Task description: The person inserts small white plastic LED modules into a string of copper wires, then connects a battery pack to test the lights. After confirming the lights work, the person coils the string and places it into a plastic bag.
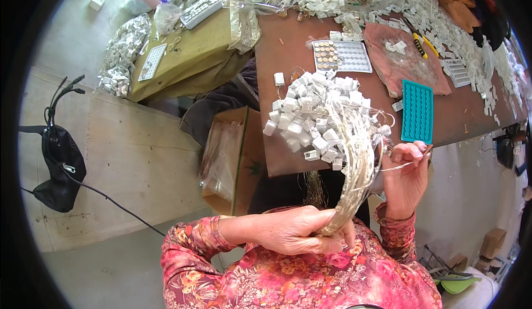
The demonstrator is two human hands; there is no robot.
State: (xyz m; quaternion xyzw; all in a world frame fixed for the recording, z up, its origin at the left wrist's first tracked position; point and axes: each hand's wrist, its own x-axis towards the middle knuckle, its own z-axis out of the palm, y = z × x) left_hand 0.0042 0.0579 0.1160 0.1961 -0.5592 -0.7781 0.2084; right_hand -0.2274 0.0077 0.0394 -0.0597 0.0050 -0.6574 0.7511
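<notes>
My left hand (299,231) is closed around a thick bundle of thin wire light strings (357,170), close to my body. The strings arch up onto the table's near edge, where they join a heap of small white battery boxes (307,112). To the right of the bundle, my right hand (407,181) is raised with thumb and fingers pinched together. One pale thin wire (396,167) runs from the bundle to those fingers. A small reddish-brown bit shows at the fingertips, too small to name. A teal ridged tray (417,112) lies just beyond my right hand.
On the brown table (282,48) are a white tray of coin cells (343,57), a pink cloth (388,43) and yellow-black pliers (418,43). More white boxes pile up at the back and right. An open cardboard box (241,165) stands below the table's left edge.
</notes>
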